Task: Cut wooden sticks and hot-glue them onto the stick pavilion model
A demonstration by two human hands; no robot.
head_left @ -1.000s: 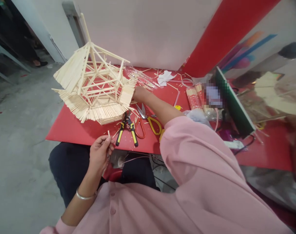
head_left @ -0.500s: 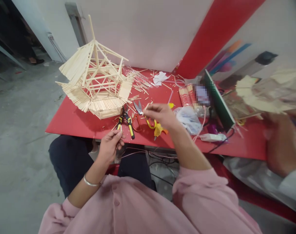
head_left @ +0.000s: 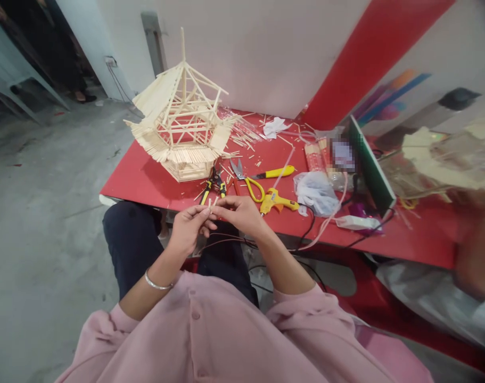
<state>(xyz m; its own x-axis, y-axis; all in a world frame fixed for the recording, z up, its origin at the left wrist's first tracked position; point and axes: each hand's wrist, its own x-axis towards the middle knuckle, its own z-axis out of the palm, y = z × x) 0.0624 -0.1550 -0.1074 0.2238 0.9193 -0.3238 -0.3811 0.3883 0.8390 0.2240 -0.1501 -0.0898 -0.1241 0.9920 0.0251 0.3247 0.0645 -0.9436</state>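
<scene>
My left hand (head_left: pixel 191 226) pinches a short pale stick (head_left: pixel 210 202) at the table's front edge, above my lap. Fingertips of my right hand (head_left: pixel 240 214) close on a second short stick (head_left: pixel 215 201), right beside the first. Both hands meet, their fingertips nearly touching. Behind them stands a pavilion-like model of pale sticks (head_left: pixel 184 162) with a partly covered roof. Black-and-yellow pliers (head_left: pixel 213 185) lie just beyond my fingers. To the right are scissors with yellow handles (head_left: pixel 255 189) and a yellow glue gun (head_left: pixel 280 201).
On the red table (head_left: pixel 124 178) are a yellow-handled knife (head_left: pixel 280 172), a plastic bag (head_left: pixel 316 194), stick packs (head_left: pixel 314 158) and an upright green board (head_left: pixel 372 167). Cords hang over the front edge. A person's blurred arm (head_left: pixel 479 244) is at the right.
My right hand has come left and down from over the tools to meet my left hand. The glue gun and knife are now uncovered. The camera view has shifted left.
</scene>
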